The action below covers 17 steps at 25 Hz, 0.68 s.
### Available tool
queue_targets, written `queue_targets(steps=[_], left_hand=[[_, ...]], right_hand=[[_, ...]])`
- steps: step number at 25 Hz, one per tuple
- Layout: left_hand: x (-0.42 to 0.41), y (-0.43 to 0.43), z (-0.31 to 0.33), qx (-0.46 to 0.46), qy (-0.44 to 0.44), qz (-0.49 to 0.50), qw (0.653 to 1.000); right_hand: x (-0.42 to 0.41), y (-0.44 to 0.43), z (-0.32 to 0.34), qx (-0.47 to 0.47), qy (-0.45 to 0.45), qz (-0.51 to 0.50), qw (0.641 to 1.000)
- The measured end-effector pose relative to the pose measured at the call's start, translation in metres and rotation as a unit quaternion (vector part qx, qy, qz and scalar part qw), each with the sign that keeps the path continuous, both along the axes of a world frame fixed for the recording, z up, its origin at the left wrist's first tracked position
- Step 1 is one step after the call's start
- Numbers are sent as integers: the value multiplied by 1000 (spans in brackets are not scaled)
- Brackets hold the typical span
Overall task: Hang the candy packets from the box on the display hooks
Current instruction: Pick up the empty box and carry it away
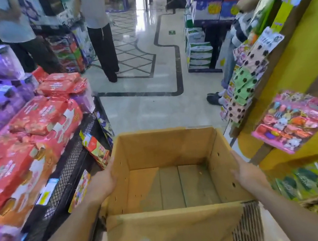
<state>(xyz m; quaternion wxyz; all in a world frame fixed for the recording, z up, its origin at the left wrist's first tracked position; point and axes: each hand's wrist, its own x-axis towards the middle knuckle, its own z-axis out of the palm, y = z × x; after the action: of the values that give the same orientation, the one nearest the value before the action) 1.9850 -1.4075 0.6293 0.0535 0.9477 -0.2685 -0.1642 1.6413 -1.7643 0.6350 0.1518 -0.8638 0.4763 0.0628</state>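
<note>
An open brown cardboard box (168,147) fills the lower middle, held over a shop floor (152,109). Inside, only its bare bottom flaps show. The near flap is torn at its right corner, exposing the corrugation. The left hand (105,181) and right hand (245,175) press flat against its outer side walls, fingers stretched out. Bright packets (294,120) hang on the yellow display (308,54) at right.

left hand (104,184) and right hand (248,177), both bare, on 2 bare forearms (65,240).
</note>
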Motion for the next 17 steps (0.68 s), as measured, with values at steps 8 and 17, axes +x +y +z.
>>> queue_targets(steps=[8,17], left_hand=[[149,-113,-65,25,30,-21,999],[252,-230,-252,80,85,-29,993]], right_hand=[[144,-102,-64,39,27,-1,999],[237,-206,-257,57,77,-38,995]])
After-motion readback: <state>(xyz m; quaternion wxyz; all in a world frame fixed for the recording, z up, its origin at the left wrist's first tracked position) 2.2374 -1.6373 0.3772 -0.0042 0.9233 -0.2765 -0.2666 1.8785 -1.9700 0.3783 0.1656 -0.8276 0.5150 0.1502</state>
